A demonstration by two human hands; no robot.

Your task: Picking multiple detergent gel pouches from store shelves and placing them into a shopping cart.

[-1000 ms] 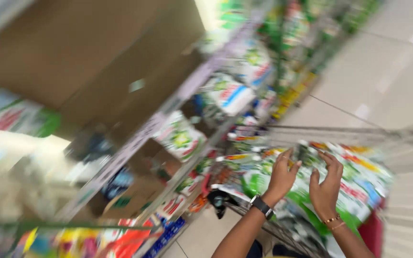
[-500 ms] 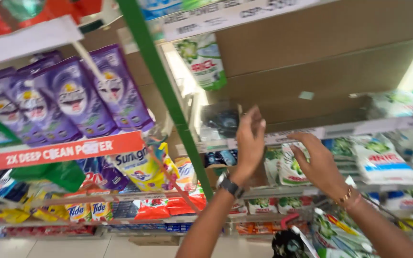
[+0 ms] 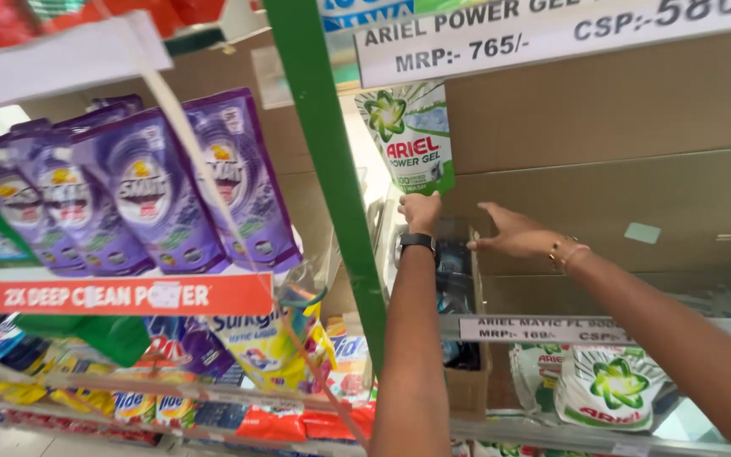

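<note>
Both arms reach up into a shop shelf. The left hand [image 3: 420, 211] is closed around the bottom edge of a white and green detergent pouch [image 3: 409, 135], which stands upright on the upper level just right of a green upright post [image 3: 332, 169]. A black wristwatch [image 3: 417, 241] sits on that wrist. The right hand [image 3: 513, 234] is apart from the left one, fingers spread and flat, palm down, resting on or just above the top of a dark pack [image 3: 453, 279] that stands in a cardboard box [image 3: 471, 381] on the shelf below; whether it actually touches is hard to tell. A thin bracelet [image 3: 567, 252] circles the right wrist. The 2 hands are near each other but do not meet.

Behind the pouch and the hands runs a plain brown cardboard backing [image 3: 602, 127]. A white price strip [image 3: 552, 25] hangs above the pouch, and a second price strip [image 3: 535, 328] fronts the shelf edge under the right forearm. Below that edge lie more white and green pouches [image 3: 611, 385].

Left of the green post, a row of purple pouches [image 3: 154, 190] leans on a shelf with an orange-red banner [image 3: 120, 294] along its front. Under it sit yellow and blue packs [image 3: 264, 347] and a line of red packs [image 3: 298, 421].
</note>
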